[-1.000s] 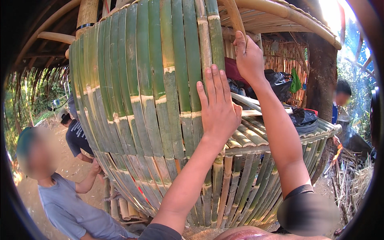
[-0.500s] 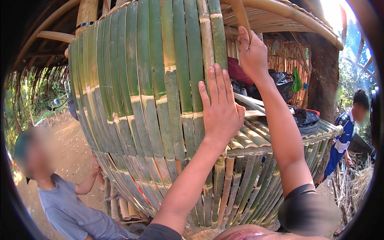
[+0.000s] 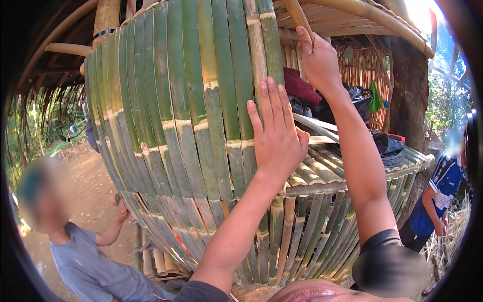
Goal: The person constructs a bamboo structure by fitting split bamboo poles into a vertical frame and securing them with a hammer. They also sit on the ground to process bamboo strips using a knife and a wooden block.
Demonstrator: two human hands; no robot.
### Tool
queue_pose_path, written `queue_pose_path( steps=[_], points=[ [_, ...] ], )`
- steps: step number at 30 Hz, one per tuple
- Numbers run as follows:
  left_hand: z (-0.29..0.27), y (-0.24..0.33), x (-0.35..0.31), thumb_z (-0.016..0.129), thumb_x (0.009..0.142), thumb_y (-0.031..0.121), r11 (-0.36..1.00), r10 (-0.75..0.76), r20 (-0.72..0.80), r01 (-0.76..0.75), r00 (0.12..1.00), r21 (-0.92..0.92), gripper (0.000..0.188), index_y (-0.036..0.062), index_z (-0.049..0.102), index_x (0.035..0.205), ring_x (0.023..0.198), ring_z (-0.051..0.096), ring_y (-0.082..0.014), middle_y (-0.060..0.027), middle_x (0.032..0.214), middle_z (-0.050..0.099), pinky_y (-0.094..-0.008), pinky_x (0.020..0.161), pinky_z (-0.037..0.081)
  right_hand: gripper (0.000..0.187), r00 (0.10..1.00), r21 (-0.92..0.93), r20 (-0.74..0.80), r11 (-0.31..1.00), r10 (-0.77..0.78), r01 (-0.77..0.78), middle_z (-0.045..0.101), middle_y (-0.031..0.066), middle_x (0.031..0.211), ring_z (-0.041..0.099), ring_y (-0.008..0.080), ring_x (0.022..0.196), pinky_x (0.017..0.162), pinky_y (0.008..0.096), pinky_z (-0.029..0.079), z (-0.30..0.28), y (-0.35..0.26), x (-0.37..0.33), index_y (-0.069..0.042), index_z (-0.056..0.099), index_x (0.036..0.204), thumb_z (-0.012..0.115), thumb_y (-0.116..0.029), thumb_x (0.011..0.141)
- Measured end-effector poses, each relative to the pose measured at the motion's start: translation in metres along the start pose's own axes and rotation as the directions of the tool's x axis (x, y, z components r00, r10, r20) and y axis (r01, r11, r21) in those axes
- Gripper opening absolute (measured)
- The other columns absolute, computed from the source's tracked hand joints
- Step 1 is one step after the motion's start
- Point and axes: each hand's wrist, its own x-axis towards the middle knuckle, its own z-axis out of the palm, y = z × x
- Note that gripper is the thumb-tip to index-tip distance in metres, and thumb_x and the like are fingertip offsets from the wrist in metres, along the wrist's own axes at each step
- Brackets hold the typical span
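Note:
My left hand [image 3: 275,132] lies flat with fingers stretched against the upright bamboo slats [image 3: 193,100] of a curved wall, at its right edge. The slats are green above and greyer lower down, with pale bands at the joints. Raised beside that edge, my right hand [image 3: 321,61] is closed round a light brown wooden handle [image 3: 298,17]. The handle's upper end runs out of the picture, so what it carries is hidden. A narrow pale brown bamboo strip [image 3: 255,45] stands just above my left fingertips, next to the green edge slat [image 3: 272,48].
A bamboo-slat ledge [image 3: 322,168] juts out at right, bearing black bags [image 3: 387,151] and loose strips. Behind stands a dark post [image 3: 408,90]. A person in grey [image 3: 93,264] is at left, near the wall's lower edge; another in blue [image 3: 430,201] is at right.
My hands keep nearly the same place and hold. The person at right has turned and shifted slightly outward; the left person's hand has moved a little at the wall's edge.

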Motion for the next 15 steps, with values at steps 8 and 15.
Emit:
queue_pose_path(
  steps=[8, 15],
  points=[
    [-0.003, -0.001, -0.001, 0.054, 0.080, 0.027, 1.000, 0.002, 0.024, -0.002, 1.000, 0.009, 0.091, -0.0125, 0.024, 0.156, 0.157, 0.015, -0.0397, -0.0281, 0.166, 0.018, -0.0569, 0.126, 0.009, 0.063, 0.994, 0.146, -0.110, 0.989, -0.021, 0.037, 0.056, 0.0083, 0.062, 0.058, 0.0175, 0.060, 0.061, 0.0345, 0.047, -0.009, -0.015, 0.008, -0.002, 0.064, 0.087, 0.043, -0.058, 0.106],
    [-0.003, -0.003, -0.001, 0.055, 0.081, 0.029, 1.000, 0.005, 0.039, -0.005, 0.999, 0.021, 0.092, -0.0122, 0.023, 0.156, 0.157, 0.014, -0.0394, -0.0276, 0.166, 0.018, -0.0568, 0.126, 0.009, 0.060, 0.992, 0.064, 0.067, 0.992, 0.106, -0.111, 0.067, 0.0274, 0.079, 0.064, 0.0501, 0.083, 0.072, 0.0526, 0.050, -0.014, -0.017, -0.002, 0.002, 0.066, 0.095, 0.046, -0.054, 0.106]
  ],
)
